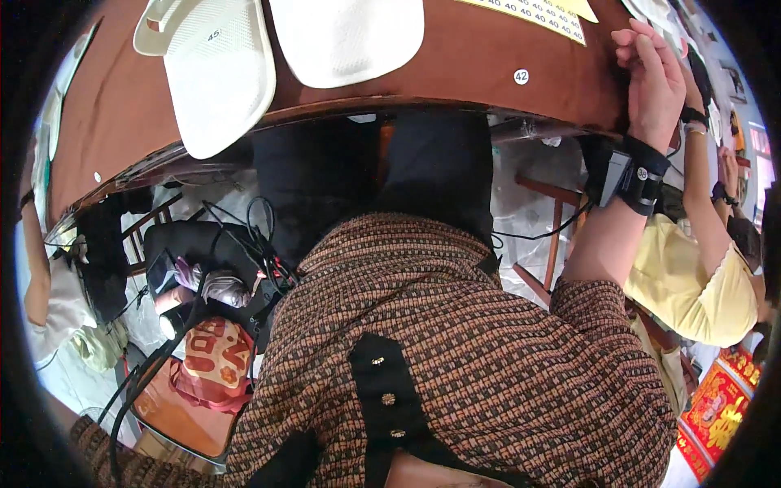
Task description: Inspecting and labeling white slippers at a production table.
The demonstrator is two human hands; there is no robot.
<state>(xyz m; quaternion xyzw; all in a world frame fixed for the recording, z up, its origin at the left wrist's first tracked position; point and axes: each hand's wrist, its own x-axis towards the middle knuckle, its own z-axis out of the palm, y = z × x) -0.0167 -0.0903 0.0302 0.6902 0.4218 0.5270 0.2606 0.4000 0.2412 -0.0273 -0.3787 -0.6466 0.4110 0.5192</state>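
At the upper right, my right hand (657, 81) is raised over the table's edge. Its fingers are curled and pressed together, and whatever may be between them is too small to make out. A black band with a small box is strapped round that wrist. Nearest to this hand lies a yellow and white sheet of number stickers (533, 18). One round white sticker (521, 76) is stuck on the brown tabletop. Further left are a white perforated slipper (221, 89) overhanging the edge and another white slipper (350, 41). My left hand is out of view; only its sleeve shows at lower left.
The brown table (464, 69) curves across the top. Black cables (262, 236) and a patterned red bag (218, 358) rest on seats to my left. At right sits a person in a yellow top (679, 281), near a red printed package (720, 411); another person is at far left.
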